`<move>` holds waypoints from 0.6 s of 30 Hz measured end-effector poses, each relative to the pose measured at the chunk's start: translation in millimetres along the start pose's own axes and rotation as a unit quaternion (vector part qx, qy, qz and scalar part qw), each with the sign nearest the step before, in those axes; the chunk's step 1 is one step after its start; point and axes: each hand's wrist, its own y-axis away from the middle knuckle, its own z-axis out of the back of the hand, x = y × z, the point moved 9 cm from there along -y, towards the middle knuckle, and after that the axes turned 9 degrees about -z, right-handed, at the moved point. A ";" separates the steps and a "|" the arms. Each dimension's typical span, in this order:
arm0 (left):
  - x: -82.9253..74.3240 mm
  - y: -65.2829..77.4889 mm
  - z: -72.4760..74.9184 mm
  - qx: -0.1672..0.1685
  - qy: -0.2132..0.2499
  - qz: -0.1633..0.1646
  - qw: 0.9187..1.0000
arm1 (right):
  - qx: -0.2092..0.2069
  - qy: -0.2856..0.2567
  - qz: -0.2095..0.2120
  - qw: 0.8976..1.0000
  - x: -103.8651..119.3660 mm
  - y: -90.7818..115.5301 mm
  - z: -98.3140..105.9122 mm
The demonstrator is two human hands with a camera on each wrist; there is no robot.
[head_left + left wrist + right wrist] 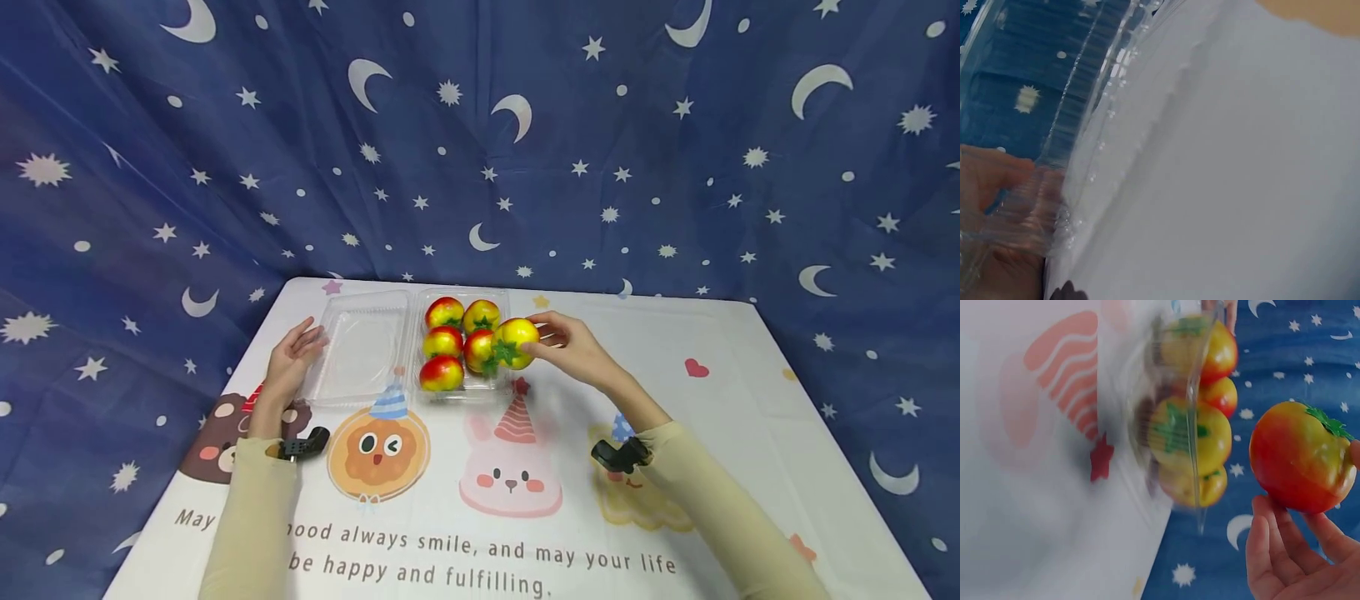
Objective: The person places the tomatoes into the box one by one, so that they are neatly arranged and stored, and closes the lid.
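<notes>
My right hand (577,348) holds a round red-and-yellow fruit with a green leafy calyx (514,342) between thumb and fingertips, above the right side of a clear plastic box (457,398). The right wrist view shows this fruit (1297,459) beside the box, fingers spread against its skin. Inside the box sit several similar fruits (442,373), in two columns. The box's clear lid (360,354) lies folded out to the left. Along the lid's outer left edge, my left hand (291,360) touches the plastic with loosely bent fingers, partly seen through it in the left wrist view.
The box stands near the back of a table with a white printed cloth (420,575). A blue curtain with moons and stars (480,150) hangs behind the table. Black wrist mounts (621,455) are worn on both forearms.
</notes>
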 end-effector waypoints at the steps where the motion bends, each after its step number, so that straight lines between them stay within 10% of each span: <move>1: -0.6 -0.3 0.0 -0.001 0.001 -0.001 1.000 | 0.008 0.001 0.002 1.000 1.5 -2.1 -4.7; 18: -14.4 0.5 -1.0 -0.007 0.026 0.014 1.000 | 0.089 0.090 0.037 0.991 -1.6 -18.9 -56.6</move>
